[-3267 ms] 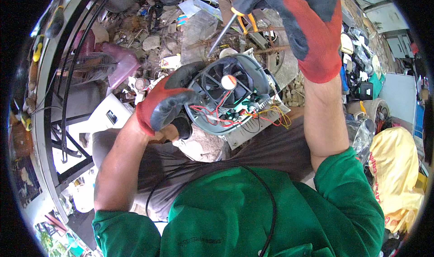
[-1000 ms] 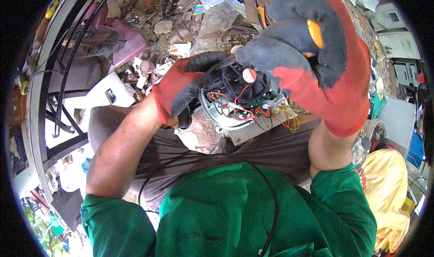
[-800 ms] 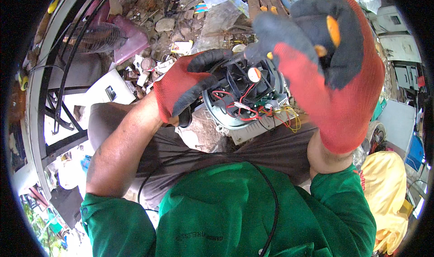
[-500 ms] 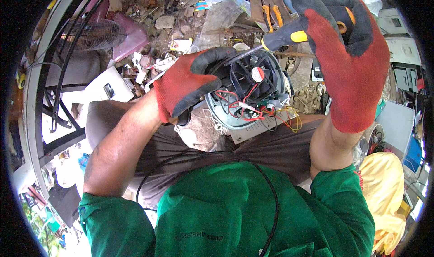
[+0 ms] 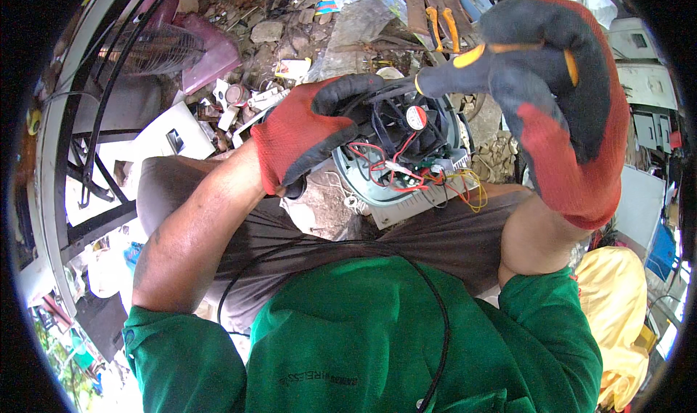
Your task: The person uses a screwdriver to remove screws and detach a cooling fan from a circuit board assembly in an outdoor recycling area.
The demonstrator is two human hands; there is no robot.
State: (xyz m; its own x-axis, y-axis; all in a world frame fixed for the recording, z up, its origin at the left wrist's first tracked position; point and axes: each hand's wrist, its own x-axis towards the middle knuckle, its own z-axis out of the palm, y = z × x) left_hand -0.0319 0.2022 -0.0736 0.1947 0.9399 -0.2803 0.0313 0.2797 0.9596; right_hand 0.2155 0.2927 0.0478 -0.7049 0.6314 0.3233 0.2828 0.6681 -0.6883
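Just past the lap [image 5: 450, 223], wires [image 5: 396, 168] (mostly red, some yellow) line the near side of the fan [image 5: 412, 135]. The left hand [image 5: 305, 126] clamps its left edge; the right hand [image 5: 563, 111] grips the screwdriver [image 5: 451, 77], fingers wrapped tight. Beyond lie orange handles [image 5: 451, 32].

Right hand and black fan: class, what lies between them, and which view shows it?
In the head view, the screwdriver extends from the right hand toward the black fan, shaft foremost.
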